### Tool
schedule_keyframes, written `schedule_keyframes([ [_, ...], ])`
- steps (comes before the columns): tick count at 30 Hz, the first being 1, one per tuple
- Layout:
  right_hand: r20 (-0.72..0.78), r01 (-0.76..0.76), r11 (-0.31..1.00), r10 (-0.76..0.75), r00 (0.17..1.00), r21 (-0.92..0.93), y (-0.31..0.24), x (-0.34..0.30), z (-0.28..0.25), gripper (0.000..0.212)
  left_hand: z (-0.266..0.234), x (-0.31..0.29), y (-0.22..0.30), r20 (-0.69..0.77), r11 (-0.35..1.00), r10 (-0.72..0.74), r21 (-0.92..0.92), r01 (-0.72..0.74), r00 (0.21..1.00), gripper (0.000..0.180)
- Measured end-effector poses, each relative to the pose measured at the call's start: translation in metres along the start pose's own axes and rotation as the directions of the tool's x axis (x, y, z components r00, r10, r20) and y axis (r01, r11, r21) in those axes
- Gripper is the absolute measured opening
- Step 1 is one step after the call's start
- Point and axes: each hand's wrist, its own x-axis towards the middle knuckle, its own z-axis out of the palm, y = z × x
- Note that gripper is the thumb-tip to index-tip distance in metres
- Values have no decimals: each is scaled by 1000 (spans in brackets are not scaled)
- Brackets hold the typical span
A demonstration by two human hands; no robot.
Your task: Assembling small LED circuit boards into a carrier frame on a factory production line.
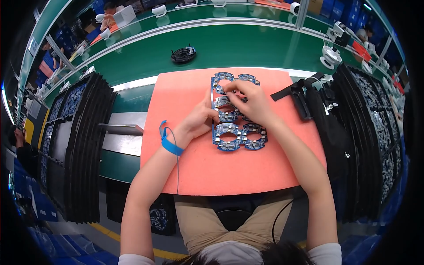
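Observation:
A panel of blue ring-shaped circuit boards (pixel 228 131) stands over the pink foam mat (pixel 185 172), its rings joined in two columns. My left hand (pixel 201 117) grips the panel's left edge, thumb on the front and the other fingers partly hidden behind. Over the upper middle of the panel is my right hand (pixel 249 101), its thumb and fingertips drawn together against the boards. Whatever lies between those fingertips is too small or too covered to make out. A blue wrist strap (pixel 170 145) with a thin cord circles my left wrist.
Stacked black trays of circuit boards stand at left (pixel 84 145) and right (pixel 369 119). A coiled black cable (pixel 183 54) lies on the green conveyor belt (pixel 256 46) beyond the mat. Black tool-like items (pixel 304 99) rest by the mat's right edge. Other people sit across the line.

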Motion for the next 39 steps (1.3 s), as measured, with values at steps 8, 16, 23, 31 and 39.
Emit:
schedule_keyframes([
  [8, -128, 128, 934, -179, 976, -333, 33, 4, -26, 15, 5, 0, 3, -31, 999, -33, -22, 32, 999, 102],
  [16, -60, 157, 921, -190, 980, -357, 27, 7, -15, 10, 17, -3, 7, -69, 999, -48, 9, 49, 996, 101],
  [23, -57, -33, 995, 38, 998, 96, 19, 8, -25, 13, 13, -3, 8, -84, 1000, -2, -30, 0, 996, 94],
  [31, 191, 308, 886, -254, 948, -347, 20, 0, -18, 12, -2, 0, 2, -174, 994, 71, -68, -84, 982, 87],
  [39, 125, -123, 990, 131, 983, -75, 6, 0, -11, 13, 13, -1, 9, -194, 996, 38, -67, -52, 980, 90],
])
